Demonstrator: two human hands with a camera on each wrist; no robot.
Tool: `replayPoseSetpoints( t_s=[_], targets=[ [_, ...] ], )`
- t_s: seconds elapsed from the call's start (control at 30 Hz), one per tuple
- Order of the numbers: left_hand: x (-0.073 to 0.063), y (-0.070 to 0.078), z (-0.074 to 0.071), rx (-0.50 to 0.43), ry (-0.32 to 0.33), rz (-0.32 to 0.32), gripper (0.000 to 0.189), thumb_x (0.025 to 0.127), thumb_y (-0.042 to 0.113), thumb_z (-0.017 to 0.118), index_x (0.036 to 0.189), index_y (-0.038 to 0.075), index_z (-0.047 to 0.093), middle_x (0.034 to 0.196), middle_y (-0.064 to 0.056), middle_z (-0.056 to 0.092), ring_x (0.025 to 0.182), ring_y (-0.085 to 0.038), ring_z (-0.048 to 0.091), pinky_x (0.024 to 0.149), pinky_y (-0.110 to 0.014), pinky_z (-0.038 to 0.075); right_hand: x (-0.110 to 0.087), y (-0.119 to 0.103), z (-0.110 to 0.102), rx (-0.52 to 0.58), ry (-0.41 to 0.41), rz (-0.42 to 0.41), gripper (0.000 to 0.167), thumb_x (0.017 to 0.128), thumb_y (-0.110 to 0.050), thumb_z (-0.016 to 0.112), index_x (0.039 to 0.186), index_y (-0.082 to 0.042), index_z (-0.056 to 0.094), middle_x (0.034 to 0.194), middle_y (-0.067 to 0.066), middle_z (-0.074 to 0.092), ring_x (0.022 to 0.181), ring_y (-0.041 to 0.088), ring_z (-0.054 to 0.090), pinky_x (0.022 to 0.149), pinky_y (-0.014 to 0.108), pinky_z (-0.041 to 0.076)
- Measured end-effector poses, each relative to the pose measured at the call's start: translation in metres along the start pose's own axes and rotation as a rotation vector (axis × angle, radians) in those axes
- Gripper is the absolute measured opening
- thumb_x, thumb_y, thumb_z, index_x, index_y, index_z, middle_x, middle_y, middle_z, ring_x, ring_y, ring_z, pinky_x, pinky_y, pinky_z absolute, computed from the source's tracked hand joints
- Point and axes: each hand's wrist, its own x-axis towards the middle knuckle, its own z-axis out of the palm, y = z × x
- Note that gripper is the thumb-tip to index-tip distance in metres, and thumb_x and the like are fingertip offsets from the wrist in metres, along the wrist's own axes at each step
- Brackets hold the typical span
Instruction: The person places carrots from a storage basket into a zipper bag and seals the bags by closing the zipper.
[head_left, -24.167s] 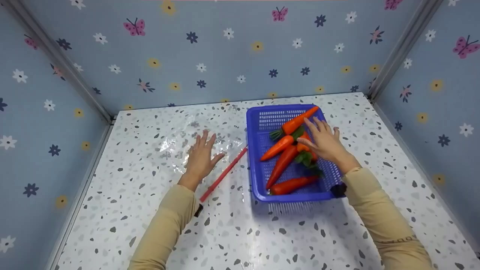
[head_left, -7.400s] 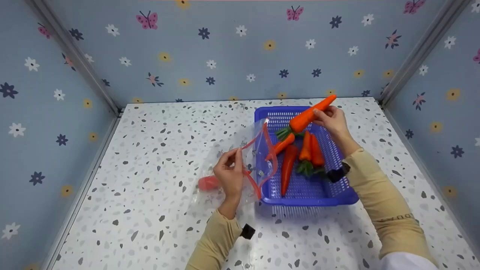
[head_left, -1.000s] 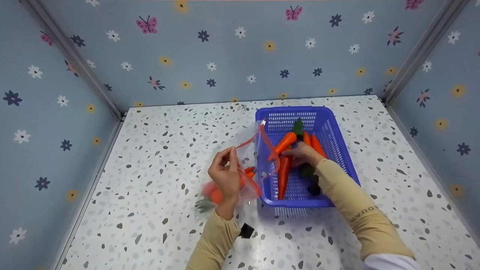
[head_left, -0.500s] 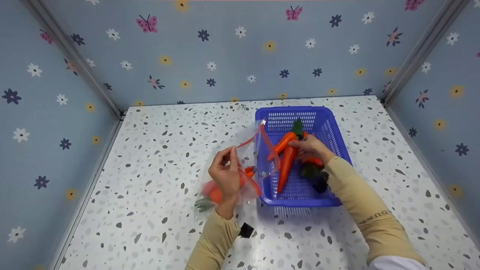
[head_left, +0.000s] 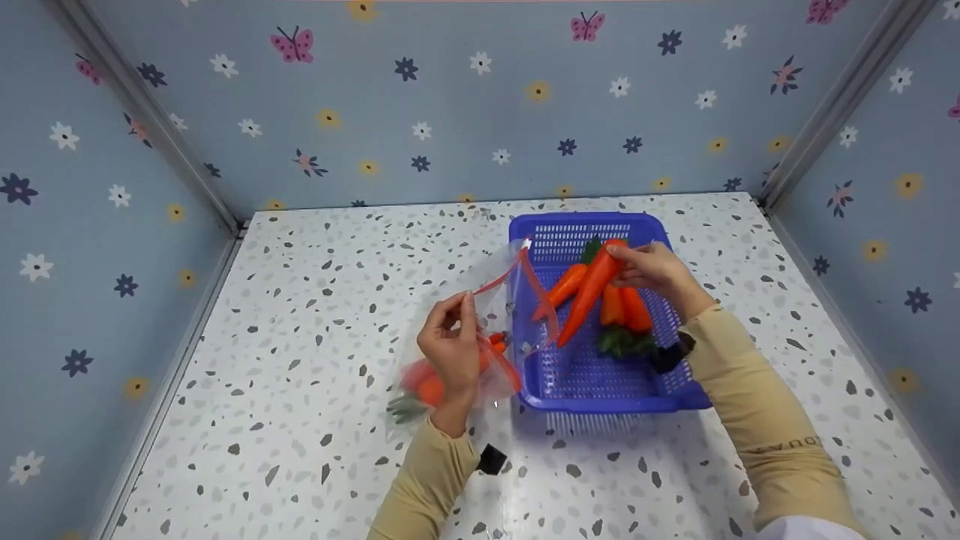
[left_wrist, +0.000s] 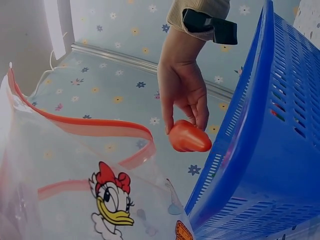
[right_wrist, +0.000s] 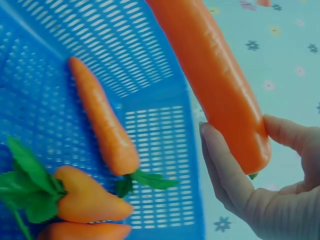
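My left hand (head_left: pixel 451 352) pinches the edge of a clear zip bag (left_wrist: pixel 65 160) with a red zip strip, its mouth spread apart toward the basket. Inside the bag lie a green-topped carrot (head_left: pixel 429 390) and other red and orange pieces, partly hidden by the hand. My right hand (head_left: pixel 660 268) holds a long red pepper (head_left: pixel 589 289) by its thick end, between thumb and fingers. The pepper slants over the blue basket (head_left: pixel 600 406), its narrow tip down and pointing toward the bag's mouth. Its small green stem end (right_wrist: pixel 253 175) shows in the right wrist view.
In the basket remain another carrot (right_wrist: pixel 102 117) with leaves and two short orange peppers (head_left: pixel 626 307) with green leafy tops. The basket stands on a speckled white table (head_left: pixel 300 315). Flower-patterned panels (head_left: pixel 465 97) enclose its back and sides.
Over the last second the right hand has lifted the red pepper off the basket floor. Earlier, the bag lay flat, then filled with several pieces; the left hand has kept its pinch.
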Motion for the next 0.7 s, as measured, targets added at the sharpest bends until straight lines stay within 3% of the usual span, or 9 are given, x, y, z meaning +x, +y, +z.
replayPoseSetpoints(
  t_s=[0.1,0.33,0.4,0.7],
  targets=[
    [0.0,0.0,0.0,0.015,-0.002,-0.001,0.006,0.081,-0.008,0.058,0.084,-0.011,0.062,0.06,-0.012,0.051,0.047,-0.015,0.047,0.038,-0.021,0.041,-0.007,-0.007,-0.004,0.024,-0.005,-0.005,0.059,0.086,-0.024,0.058,0.121,0.017,0.033,0.072,0.006,0.063,0.067,0.019,0.065,0.075,0.035,0.049],
    [0.003,0.024,0.005,0.034,-0.016,-0.025,0.006,0.079,-0.014,0.055,0.083,-0.017,0.059,0.06,-0.024,0.049,0.047,-0.016,0.047,0.04,-0.02,0.042,-0.022,-0.019,-0.009,0.041,0.016,-0.045,0.067,0.084,-0.029,0.061,0.125,0.014,0.03,0.078,0.007,0.059,0.071,0.02,0.064,0.07,0.03,0.051],
    [0.003,0.024,0.006,0.029,-0.014,-0.027,0.006,0.079,-0.014,0.055,0.083,-0.017,0.059,0.061,-0.025,0.049,0.048,-0.015,0.048,0.041,-0.019,0.042,-0.026,-0.022,-0.008,0.057,0.028,-0.059,0.068,0.083,-0.03,0.061,0.125,0.014,0.031,0.08,0.008,0.059,0.071,0.021,0.064,0.07,0.029,0.051],
    [0.0,0.001,0.002,0.025,0.0,-0.009,0.006,0.08,-0.009,0.058,0.084,-0.011,0.062,0.059,-0.02,0.051,0.048,-0.015,0.049,0.039,-0.021,0.042,-0.038,-0.025,0.008,0.164,-0.013,-0.153,0.059,0.084,-0.024,0.061,0.121,0.014,0.035,0.081,0.008,0.062,0.069,0.021,0.064,0.071,0.032,0.05]
  ],
)
